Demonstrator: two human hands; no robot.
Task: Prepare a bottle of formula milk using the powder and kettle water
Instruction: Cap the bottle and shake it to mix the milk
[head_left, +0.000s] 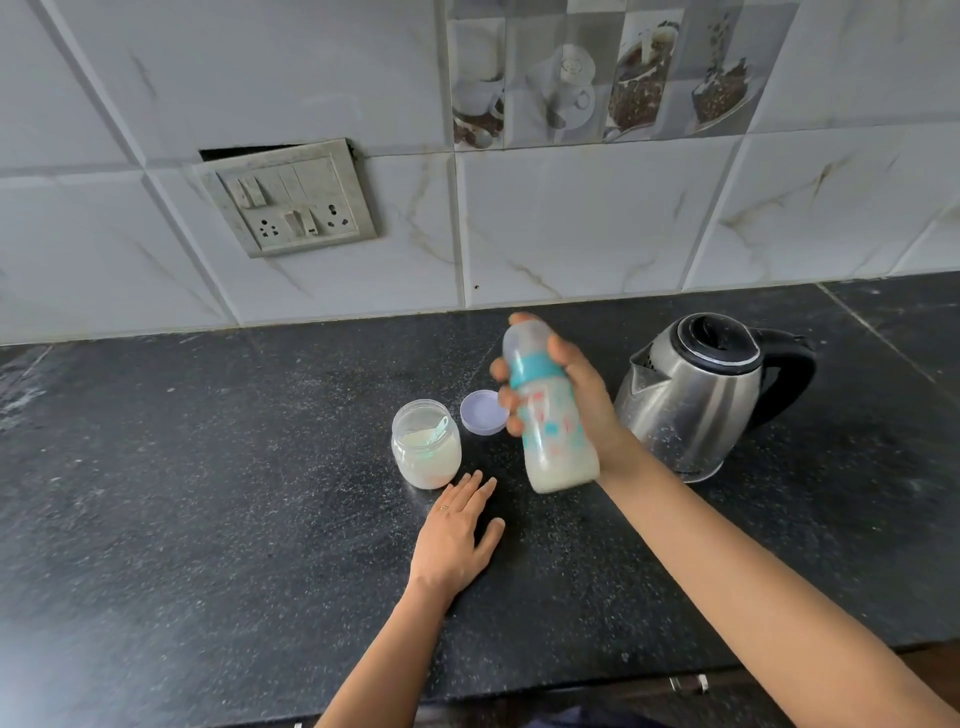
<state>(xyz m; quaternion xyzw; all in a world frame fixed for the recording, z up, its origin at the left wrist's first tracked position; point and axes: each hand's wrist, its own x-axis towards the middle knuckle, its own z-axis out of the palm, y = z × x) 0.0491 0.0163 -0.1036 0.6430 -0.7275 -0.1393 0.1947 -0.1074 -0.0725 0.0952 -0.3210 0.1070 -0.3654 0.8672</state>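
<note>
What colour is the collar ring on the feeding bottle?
Teal, on the bottle held in the right hand; the head view shows it.

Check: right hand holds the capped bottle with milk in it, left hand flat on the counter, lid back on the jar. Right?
One thing is wrong: the jar is open. Its lid lies on the counter beside it, as the head view shows. The rest stands: the right hand holds the capped bottle with milk in it, and the left hand is flat on the counter.
</note>
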